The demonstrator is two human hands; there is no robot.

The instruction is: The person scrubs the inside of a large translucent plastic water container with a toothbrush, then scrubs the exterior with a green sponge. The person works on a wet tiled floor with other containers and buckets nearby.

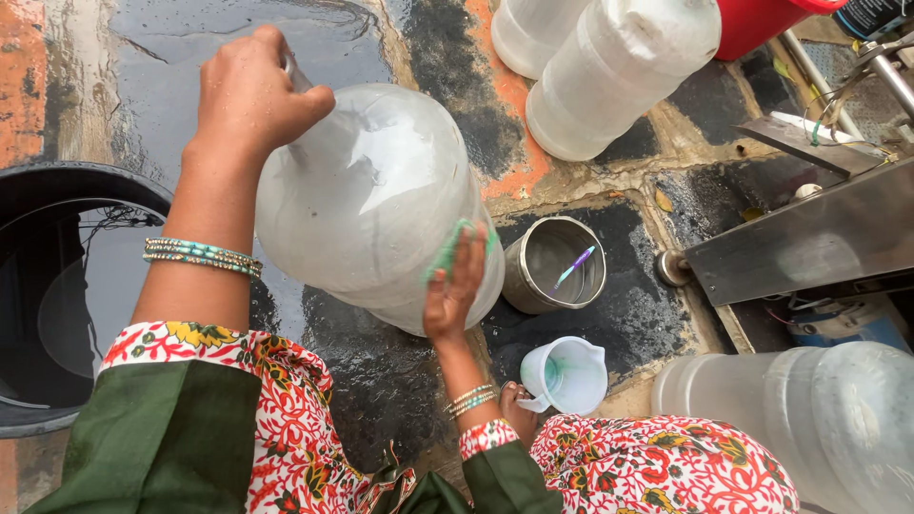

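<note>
We're gripping the big clear jug (371,205) by its neck with the left hand (249,95) while the right hand (455,290) is pressing a green scrubber (447,249) flat against its side, steel pot (555,264) nearby.

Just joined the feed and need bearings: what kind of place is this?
Probably an outdoor wash area for large water jugs. The paved ground is wet, several big translucent jugs stand around, and the right hand rubs a green scrubber on the jug gripped by the left hand.

Wet, patchy black-and-orange stone floor (400,371). On it: round steel cup (555,265), white plastic jug (567,375), two clear plastic water jars (609,67), red plastic bucket (762,21).
</note>
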